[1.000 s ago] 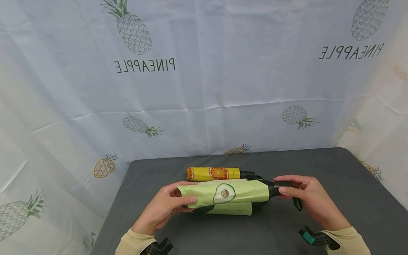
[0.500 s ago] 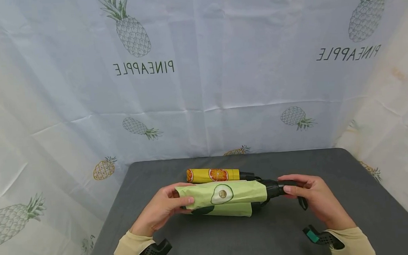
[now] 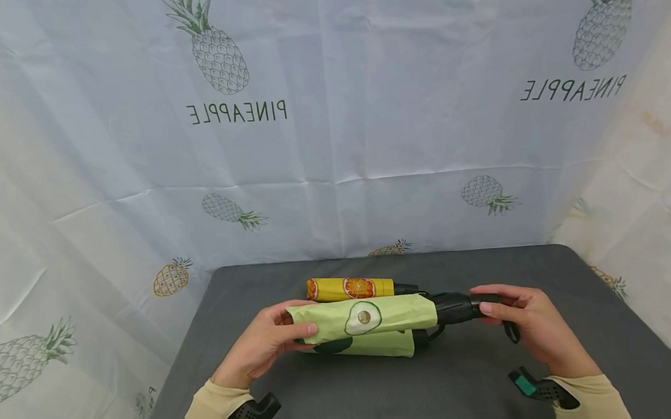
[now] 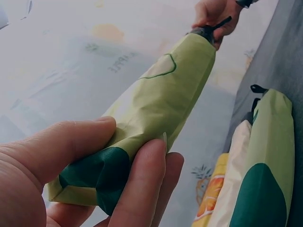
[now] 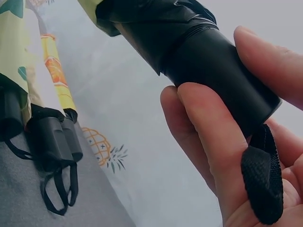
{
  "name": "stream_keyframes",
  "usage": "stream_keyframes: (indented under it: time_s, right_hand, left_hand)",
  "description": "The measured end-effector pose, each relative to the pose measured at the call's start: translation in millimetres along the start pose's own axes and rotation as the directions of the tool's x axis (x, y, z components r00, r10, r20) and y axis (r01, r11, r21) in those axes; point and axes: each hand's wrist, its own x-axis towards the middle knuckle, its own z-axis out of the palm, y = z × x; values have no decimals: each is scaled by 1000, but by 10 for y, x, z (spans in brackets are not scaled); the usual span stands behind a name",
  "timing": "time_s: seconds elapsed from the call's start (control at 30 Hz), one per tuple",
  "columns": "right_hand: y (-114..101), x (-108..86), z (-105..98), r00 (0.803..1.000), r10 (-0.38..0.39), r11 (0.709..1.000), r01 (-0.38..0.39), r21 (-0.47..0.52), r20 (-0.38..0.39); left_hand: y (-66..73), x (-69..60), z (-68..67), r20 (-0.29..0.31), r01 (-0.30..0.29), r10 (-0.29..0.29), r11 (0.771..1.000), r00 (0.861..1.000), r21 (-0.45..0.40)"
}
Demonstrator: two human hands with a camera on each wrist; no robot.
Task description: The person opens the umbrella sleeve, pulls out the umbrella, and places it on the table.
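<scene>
A light green avocado-print umbrella sleeve (image 3: 406,312) is held level above the table. My left hand (image 3: 263,343) pinches its left end between thumb and fingers. Out of the sleeve's right end sticks a folded umbrella (image 3: 453,307) with black fabric and a black handle. My right hand (image 3: 526,320) grips that handle with thumb and fingertips, and a black wrist strap (image 5: 262,184) hangs from the handle's end. The rest of the umbrella is hidden inside the sleeve. Below lies another green avocado-print umbrella (image 3: 379,344), apart from my hands.
Behind lies a yellow umbrella (image 3: 336,289) printed with orange slices. Between it and the green one, a cream umbrella (image 4: 236,175) shows in the left wrist view. All rest on the dark grey table (image 3: 379,397). A pineapple-print curtain (image 3: 332,140) hangs behind and at both sides.
My right hand has moved to the right, drawing more of the black umbrella out of the sleeve. The left hand has shifted slightly left and keeps its pinch.
</scene>
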Motion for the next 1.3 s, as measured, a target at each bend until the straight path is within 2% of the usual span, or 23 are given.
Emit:
stream_keyframes:
  time_s: [0.4,0.9,1.3]
  right_hand:
    - [45,-36,-169,999,-24,1000,24,-9,-21]
    - [38,-50,-222,1000,-17,1000,18,26,-20]
    - [55,-59,-273,999,-44,999,44,26,-11]
  left_hand:
    - [-3,-5,-9,20,-3,3,1000,1000,-10]
    - [-5,-9,-6,29,-5,5,1000,1000,-15]
    - [-10,-15,-12,29,0,0,1000,1000,0]
